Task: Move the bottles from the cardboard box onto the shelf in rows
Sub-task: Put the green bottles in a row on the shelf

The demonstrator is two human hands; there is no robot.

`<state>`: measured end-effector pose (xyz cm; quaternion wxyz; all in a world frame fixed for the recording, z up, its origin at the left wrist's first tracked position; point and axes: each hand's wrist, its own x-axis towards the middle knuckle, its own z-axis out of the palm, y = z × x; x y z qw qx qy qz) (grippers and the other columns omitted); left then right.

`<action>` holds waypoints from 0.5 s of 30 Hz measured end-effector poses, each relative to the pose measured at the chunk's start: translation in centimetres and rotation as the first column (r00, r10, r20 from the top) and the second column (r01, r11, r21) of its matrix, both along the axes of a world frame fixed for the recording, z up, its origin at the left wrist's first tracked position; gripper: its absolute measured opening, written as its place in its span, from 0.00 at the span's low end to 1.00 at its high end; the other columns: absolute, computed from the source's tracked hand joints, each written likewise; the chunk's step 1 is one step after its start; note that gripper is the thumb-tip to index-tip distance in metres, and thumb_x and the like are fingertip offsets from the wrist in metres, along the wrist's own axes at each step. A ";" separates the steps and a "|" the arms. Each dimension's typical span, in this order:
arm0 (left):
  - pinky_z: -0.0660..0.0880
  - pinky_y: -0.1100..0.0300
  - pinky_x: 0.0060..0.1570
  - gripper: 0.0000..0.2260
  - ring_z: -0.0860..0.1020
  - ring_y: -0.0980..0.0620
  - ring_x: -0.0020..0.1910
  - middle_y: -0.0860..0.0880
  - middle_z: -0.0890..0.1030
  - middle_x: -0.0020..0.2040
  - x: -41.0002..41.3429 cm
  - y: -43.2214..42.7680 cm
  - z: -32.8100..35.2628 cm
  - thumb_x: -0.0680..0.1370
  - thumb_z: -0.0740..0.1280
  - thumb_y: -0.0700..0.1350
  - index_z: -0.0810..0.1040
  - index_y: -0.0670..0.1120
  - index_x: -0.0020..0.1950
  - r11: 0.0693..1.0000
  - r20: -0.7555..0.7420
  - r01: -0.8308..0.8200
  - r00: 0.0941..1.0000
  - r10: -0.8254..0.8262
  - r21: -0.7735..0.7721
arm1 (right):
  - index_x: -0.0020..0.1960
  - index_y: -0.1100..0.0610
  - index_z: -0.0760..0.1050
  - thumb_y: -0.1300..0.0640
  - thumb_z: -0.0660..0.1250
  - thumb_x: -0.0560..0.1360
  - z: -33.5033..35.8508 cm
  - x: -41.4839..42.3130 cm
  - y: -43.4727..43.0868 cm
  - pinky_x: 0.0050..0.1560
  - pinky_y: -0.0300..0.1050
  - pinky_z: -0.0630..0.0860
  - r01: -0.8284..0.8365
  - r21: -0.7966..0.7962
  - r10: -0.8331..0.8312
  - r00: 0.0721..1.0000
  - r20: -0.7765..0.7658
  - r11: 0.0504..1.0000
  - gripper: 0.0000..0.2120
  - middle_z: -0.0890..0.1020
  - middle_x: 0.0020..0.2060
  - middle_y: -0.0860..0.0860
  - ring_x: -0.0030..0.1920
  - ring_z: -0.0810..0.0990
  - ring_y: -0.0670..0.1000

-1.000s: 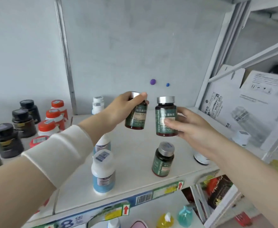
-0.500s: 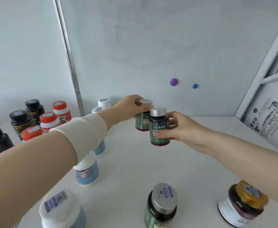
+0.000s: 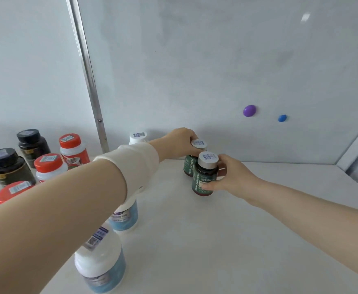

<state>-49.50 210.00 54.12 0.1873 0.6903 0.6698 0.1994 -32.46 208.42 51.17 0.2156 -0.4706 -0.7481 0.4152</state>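
Two green probiotic bottles stand upright near the back edge of the shelf (image 3: 216, 240), one just in front of the other and touching or nearly so. The left hand (image 3: 179, 143) reaches in from above, its fingers (image 3: 187, 134) curled over the silver cap of the rear green bottle (image 3: 189, 166). The right hand (image 3: 231, 177) grips the front green bottle (image 3: 204, 177) by its side, thumb across the label and fingers wrapped behind. The bottle's base looks set on the shelf. White bottles with blue labels (image 3: 124, 217) form a row along the shelf's left edge. Beyond the metal post (image 3: 89, 81) are red-capped bottles (image 3: 74, 147) and black jars (image 3: 32, 145).
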 end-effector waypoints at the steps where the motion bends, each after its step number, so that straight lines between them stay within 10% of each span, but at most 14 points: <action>1: 0.69 0.61 0.51 0.19 0.72 0.51 0.50 0.46 0.78 0.58 -0.1 0.2 -0.1 0.74 0.70 0.51 0.75 0.43 0.61 1.000 0.000 0.001 1.000 -0.001 0.002 | 0.59 0.54 0.70 0.62 0.77 0.65 -0.1 -0.1 0.2 0.43 0.36 0.73 -0.004 -0.001 0.004 1.000 0.010 1.000 0.26 0.77 0.53 0.48 0.50 0.77 0.49; 9: 0.66 0.62 0.38 0.21 0.71 0.50 0.47 0.48 0.75 0.50 -0.2 1.2 -0.5 0.73 0.70 0.53 0.75 0.40 0.59 1.000 -0.020 -0.017 1.000 0.017 -0.014 | 0.62 0.57 0.67 0.64 0.74 0.68 -0.7 -0.3 0.9 0.42 0.29 0.71 -0.079 -0.045 0.081 0.995 0.062 0.996 0.26 0.75 0.47 0.46 0.45 0.75 0.43; 15: 0.65 0.62 0.46 0.20 0.71 0.51 0.48 0.50 0.73 0.51 0.4 1.4 -0.5 0.74 0.70 0.51 0.73 0.41 0.61 0.999 0.001 -0.025 1.000 0.025 -0.025 | 0.63 0.58 0.65 0.64 0.73 0.69 -1.0 -0.3 1.0 0.42 0.29 0.71 -0.074 -0.068 0.078 0.996 0.053 0.995 0.27 0.74 0.49 0.46 0.49 0.75 0.47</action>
